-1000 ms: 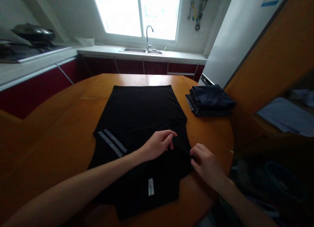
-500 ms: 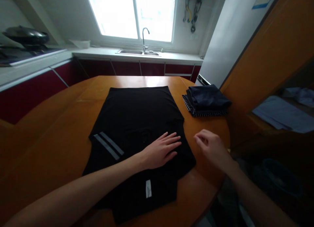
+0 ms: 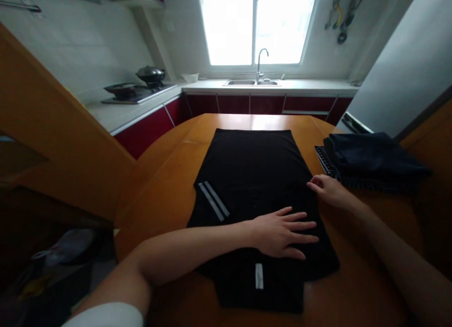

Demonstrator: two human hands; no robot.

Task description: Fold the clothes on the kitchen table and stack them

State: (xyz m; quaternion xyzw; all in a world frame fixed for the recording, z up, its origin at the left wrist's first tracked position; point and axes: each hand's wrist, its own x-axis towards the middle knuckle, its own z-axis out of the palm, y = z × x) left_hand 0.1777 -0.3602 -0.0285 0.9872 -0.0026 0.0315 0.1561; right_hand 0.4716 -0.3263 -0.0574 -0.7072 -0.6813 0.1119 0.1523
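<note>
A black shirt (image 3: 254,162) lies spread on the wooden table, its collar end toward me. Two grey stripes cross its left side, and a white label shows near the collar. My left hand (image 3: 282,234) rests flat on the lower right part of the fabric, fingers spread. At the shirt's right edge, my right hand (image 3: 326,188) has thumb and fingers pinched together on the cloth. The exact grip at the fingertips is small and dark.
A stack of folded dark clothes (image 3: 374,155) sits on the right of the wooden table (image 3: 158,176). Beyond the table are a counter with a sink (image 3: 242,82) and a stove with a wok (image 3: 151,74). A fridge (image 3: 395,68) stands at the right.
My view has turned left. My right hand has moved from beside the shirt to its right edge and now pinches there. My left hand has slid slightly toward me, fingers spread wider.
</note>
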